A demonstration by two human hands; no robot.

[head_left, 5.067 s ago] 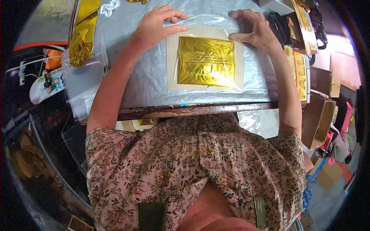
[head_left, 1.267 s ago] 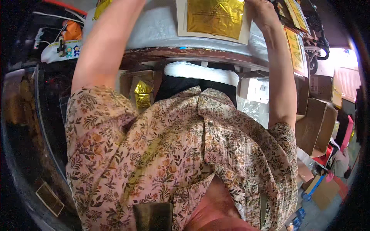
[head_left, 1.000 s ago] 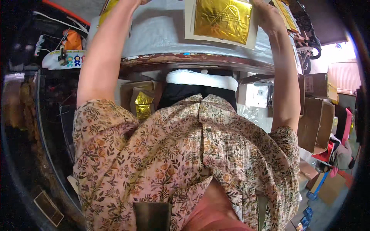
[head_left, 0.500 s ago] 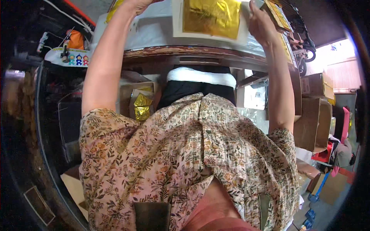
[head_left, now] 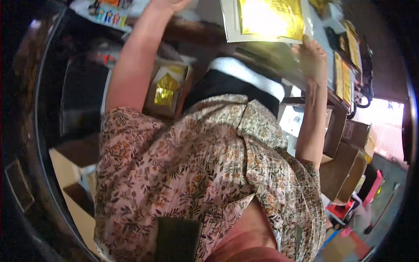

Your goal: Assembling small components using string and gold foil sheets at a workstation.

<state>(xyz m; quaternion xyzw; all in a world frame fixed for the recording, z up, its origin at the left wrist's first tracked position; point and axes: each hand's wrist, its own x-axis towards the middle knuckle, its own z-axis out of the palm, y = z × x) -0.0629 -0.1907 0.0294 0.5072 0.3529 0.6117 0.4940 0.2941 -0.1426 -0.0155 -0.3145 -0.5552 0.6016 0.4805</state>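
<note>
A square of shiny gold foil [head_left: 271, 18] lies on a larger white sheet [head_left: 233, 32] at the top of the view, partly cut off by the picture's upper edge. Light glares off the foil's middle. My right hand [head_left: 312, 54] pinches the sheet at its lower right corner, fingers closed. At the upper edge, left of the sheet, is my left hand [head_left: 172, 4]; its fingers are mostly out of the picture, so what it touches is hidden.
Beyond my right arm, gold-coloured stacks [head_left: 342, 76] line the table's right side. An open carton with gold foil scraps [head_left: 165, 89] stands below the table on the left. Cardboard boxes [head_left: 345, 170] crowd the right. A board with small coloured figures [head_left: 109, 17] lies upper left.
The whole view has shifted and tilted. The foil sheet has moved right in the picture and now glares strongly. My right hand has closed on its lower right corner.
</note>
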